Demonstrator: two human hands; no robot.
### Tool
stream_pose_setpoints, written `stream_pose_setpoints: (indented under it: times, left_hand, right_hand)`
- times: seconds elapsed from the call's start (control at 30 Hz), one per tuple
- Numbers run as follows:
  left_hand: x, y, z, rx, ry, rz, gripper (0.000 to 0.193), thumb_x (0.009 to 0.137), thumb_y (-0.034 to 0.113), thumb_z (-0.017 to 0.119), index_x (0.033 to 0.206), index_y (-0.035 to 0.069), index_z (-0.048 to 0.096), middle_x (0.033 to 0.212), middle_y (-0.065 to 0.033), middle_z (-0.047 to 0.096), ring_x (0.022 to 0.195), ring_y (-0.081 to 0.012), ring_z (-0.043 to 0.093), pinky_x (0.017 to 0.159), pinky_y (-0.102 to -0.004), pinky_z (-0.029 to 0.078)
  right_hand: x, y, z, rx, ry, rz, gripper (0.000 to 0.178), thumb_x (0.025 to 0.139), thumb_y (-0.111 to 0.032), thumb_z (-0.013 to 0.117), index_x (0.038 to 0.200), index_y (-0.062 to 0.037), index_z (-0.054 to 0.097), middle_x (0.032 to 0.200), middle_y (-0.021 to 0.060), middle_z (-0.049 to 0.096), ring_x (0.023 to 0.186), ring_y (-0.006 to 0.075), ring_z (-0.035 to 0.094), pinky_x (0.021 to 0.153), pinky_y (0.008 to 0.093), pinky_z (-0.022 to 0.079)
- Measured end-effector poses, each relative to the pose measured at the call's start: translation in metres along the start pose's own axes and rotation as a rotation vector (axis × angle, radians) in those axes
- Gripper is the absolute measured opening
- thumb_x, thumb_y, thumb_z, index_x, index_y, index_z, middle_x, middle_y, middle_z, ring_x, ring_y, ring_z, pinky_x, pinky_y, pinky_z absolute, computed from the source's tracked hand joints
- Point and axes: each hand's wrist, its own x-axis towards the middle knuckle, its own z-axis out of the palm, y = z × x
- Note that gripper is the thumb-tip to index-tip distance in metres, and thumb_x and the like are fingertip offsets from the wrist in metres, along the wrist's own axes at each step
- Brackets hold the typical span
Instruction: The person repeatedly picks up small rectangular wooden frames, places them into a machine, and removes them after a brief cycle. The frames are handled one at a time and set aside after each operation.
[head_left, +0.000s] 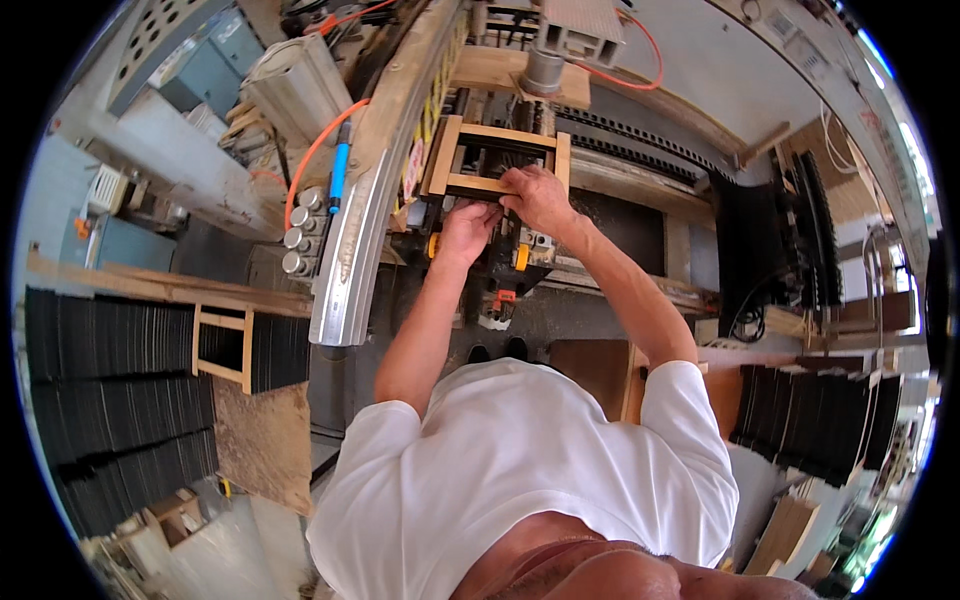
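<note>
A pale wooden frame (446,157) with side pieces and two cross rails lies in the machine in front of me. My right hand (540,200) is closed at its near rail, thumb and fingers pressed on the wood toward the right end. Just below that rail is my left hand (468,232), its fingers curled together close to the right fingertips. What the left fingers hold, if anything, is hidden. A metal cylinder (543,75) stands over a wooden block (470,68) beyond the frame. Yellow round parts (522,257) sit on the machine below my hands.
To the left runs a metal beam (350,270) with a blue pen-like tool (340,178) and several round silver knobs (296,240). Stacks of black panels (110,340) stand farther left, with another wooden frame (222,345) against them. More black panels (805,415) are at right.
</note>
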Motion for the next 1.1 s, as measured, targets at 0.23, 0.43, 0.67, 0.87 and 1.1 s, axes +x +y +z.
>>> stream_pose_setpoints:
  times: [0.23, 0.43, 0.67, 0.87, 1.1]
  left_hand:
    - [-0.001, -0.014, 0.014, -0.030, 0.248, 0.156, 0.022, 0.095, 0.008, 0.055, 0.117, 0.005, 0.053, 0.117, -0.0100, 0.059, 0.110, -0.0258, 0.056, 0.104, -0.0455, 0.041]
    - [-0.078, -0.029, 0.018, 0.044, 0.284, 0.144, 0.036, 0.100, 0.010, 0.049, 0.135, 0.007, 0.045, 0.133, -0.0098, 0.053, 0.129, -0.0265, 0.048, 0.107, -0.0444, 0.039]
    - [-0.198, -0.041, 0.036, 0.041, 0.393, 0.205, 0.033, 0.098, 0.007, 0.051, 0.131, 0.006, 0.051, 0.130, -0.0100, 0.056, 0.125, -0.0266, 0.053, 0.104, -0.0432, 0.045]
    - [-0.237, -0.031, 0.040, 0.054, 0.425, 0.208, 0.034, 0.098, 0.006, 0.052, 0.131, 0.005, 0.051, 0.126, -0.0102, 0.059, 0.123, -0.0287, 0.055, 0.103, -0.0433, 0.046]
    - [-0.274, -0.003, 0.017, 0.066, 0.452, 0.176, 0.033, 0.097, 0.004, 0.052, 0.130, 0.003, 0.052, 0.124, -0.0117, 0.061, 0.123, -0.0294, 0.054, 0.104, -0.0443, 0.046]
  right_hand:
    - [0.014, 0.021, 0.010, 0.021, -0.066, -0.024, 0.028, 0.077, -0.012, 0.072, 0.098, -0.0065, 0.055, 0.086, 0.0139, 0.066, 0.088, 0.0355, 0.063, 0.079, 0.0457, 0.047]
    - [0.059, 0.069, 0.020, 0.048, -0.080, 0.015, 0.024, 0.076, -0.009, 0.068, 0.097, -0.0063, 0.055, 0.082, 0.0162, 0.066, 0.087, 0.0362, 0.062, 0.080, 0.0451, 0.045]
    - [0.086, 0.094, 0.052, 0.064, -0.060, -0.042, 0.023, 0.074, -0.005, 0.066, 0.096, -0.0030, 0.059, 0.083, 0.0186, 0.067, 0.083, 0.0404, 0.063, 0.075, 0.0495, 0.048]
    - [0.097, 0.086, 0.065, 0.095, -0.084, 0.080, 0.021, 0.072, -0.006, 0.065, 0.093, -0.0043, 0.061, 0.085, 0.0182, 0.068, 0.087, 0.0376, 0.065, 0.077, 0.0462, 0.051]
    - [0.115, 0.096, 0.063, 0.031, -0.060, 0.092, 0.022, 0.072, -0.007, 0.064, 0.094, -0.0059, 0.061, 0.086, 0.0155, 0.070, 0.087, 0.0371, 0.066, 0.078, 0.0465, 0.051]
